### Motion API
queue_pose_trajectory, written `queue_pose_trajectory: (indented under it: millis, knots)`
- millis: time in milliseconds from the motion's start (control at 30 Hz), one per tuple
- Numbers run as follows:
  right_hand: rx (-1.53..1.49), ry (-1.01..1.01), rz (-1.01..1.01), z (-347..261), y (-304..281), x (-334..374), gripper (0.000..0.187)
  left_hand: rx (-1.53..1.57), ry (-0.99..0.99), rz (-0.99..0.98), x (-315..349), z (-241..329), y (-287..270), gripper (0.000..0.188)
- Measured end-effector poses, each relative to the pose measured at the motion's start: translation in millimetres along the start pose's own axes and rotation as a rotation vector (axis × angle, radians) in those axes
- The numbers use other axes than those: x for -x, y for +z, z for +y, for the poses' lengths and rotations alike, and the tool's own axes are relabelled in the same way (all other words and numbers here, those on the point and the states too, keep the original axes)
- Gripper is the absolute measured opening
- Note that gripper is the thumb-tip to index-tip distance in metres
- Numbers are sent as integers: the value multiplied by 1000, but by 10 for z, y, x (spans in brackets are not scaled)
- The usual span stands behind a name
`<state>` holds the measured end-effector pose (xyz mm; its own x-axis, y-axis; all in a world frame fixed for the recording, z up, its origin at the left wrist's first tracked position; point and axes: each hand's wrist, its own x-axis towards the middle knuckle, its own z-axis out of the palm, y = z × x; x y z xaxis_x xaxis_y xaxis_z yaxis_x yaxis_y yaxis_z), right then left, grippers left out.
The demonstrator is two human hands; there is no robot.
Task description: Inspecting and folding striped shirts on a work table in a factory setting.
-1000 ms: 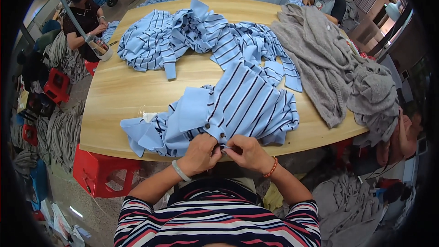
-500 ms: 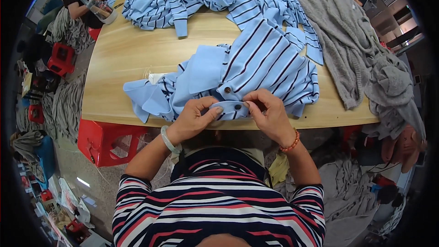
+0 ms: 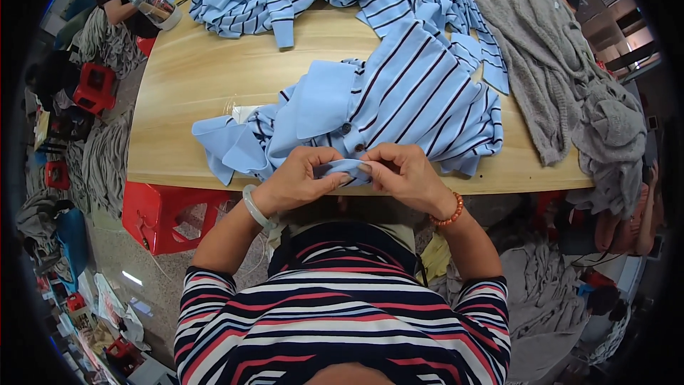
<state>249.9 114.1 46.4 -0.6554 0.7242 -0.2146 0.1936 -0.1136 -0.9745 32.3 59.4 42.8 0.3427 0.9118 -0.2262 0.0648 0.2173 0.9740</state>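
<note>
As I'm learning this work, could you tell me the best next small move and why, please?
Probably ease the left hand and right hand slightly apart: the blue band both pinch looks curled between them, below two dark buttons.

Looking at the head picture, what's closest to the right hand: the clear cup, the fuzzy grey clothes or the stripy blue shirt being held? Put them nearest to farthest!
1. Stripy blue shirt: pinched in the right hand.
2. Fuzzy grey clothes: on the right side of the table.
3. Clear cup: up by the table's far left edge.
</note>
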Motion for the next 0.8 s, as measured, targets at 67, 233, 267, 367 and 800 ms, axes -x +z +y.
queue_pose_trajectory:
  millis: [67,233,267,367,800]
  knots:
    - [-50,15,-44,11,-77,-51,19,3,7,-33,-28,-61,-71,14]
    - [-203,175,-121,7,-230,-98,23,103,-101,-87,-40,4,-121,17]
    - [-228,158,-109,3,-242,-107,23,102,-102,-90,-36,-13,-138,17]
    - [-177,125,-94,-12,-242,-100,23,107,-87,-65,-43,-55,-163,19]
    - [460,-638,145,102,263,85,11,-719,323,293,9,-191,194,15]
